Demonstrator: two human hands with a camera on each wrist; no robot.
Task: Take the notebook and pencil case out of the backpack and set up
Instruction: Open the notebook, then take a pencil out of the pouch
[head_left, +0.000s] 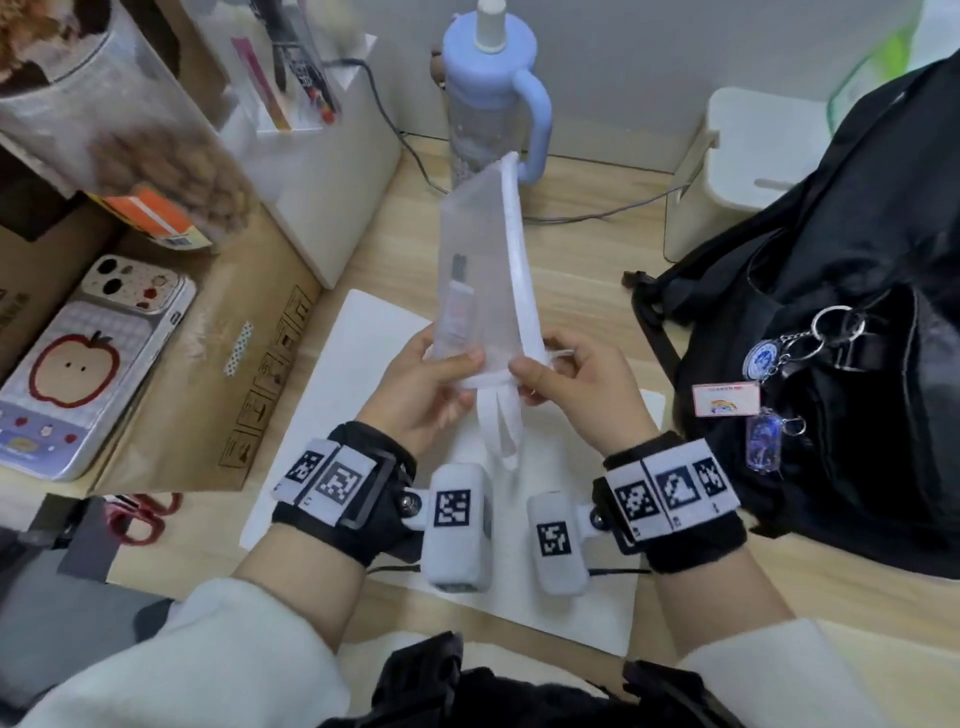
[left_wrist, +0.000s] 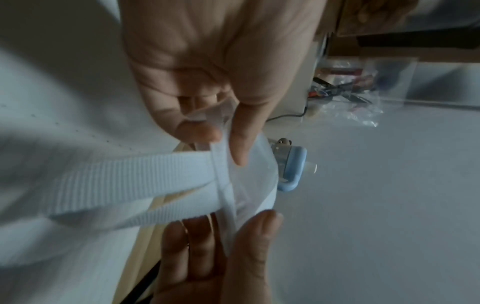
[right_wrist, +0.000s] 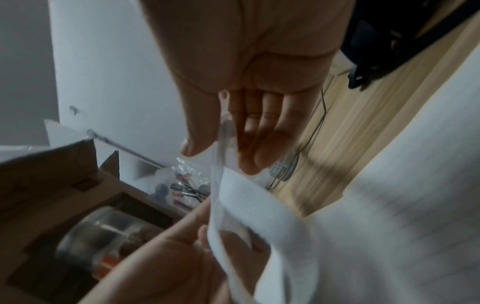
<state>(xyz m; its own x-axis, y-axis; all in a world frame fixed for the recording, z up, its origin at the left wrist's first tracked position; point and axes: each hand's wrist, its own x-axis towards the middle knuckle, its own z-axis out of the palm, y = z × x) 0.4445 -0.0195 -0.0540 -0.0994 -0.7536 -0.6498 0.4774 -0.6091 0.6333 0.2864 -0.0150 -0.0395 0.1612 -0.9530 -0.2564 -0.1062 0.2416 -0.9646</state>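
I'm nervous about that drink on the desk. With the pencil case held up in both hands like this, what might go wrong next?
1. The pencil case stands on end, pinched only at its lower end by the left hand and right hand; its top could swing into the blue bottle behind it.
2. If it is opened like this, the contents may spill onto the white paper.

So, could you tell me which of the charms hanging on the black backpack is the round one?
The round blue-and-white charm, highest on the black backpack, beside the metal key rings. The white card tag and the clear blue tag below it are rectangular.
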